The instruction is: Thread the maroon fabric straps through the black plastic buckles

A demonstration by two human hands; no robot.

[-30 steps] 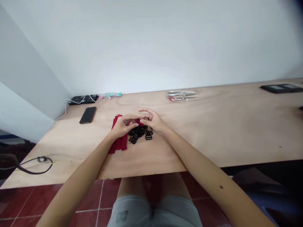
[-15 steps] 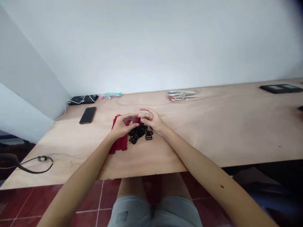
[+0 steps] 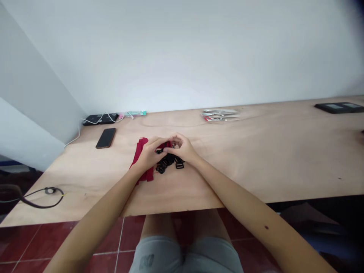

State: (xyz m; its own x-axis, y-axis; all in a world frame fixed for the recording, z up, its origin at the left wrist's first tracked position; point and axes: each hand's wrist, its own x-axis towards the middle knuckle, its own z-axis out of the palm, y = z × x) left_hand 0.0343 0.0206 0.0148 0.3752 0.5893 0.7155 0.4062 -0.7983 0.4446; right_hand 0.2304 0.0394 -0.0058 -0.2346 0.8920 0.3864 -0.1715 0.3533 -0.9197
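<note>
Though half-hidden, red strap (image 3: 168, 144) between hands (image 3: 148, 154) (image 3: 186, 150)

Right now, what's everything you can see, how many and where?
Table: one, light wood, middle
Buckles: many, black, piled on the table
Straps: several, red, left of the buckles
Phone: one, dark, table's left side
Boxes: two, black, back left
Cable: one, white, over the boxes
Packet: one, pink and teal, beside boxes
Packs: one stack, silvery and red, back middle
Panelled object: one, black and grey, far right
Looped cord: one, black, front left
Walls: two, whitish, back and left
Floor: one, red tiles, below
Shorts: one pair, grey, bottom
Left hand: one, bare, above buckles
Right hand: one, bare, above buckles
</note>
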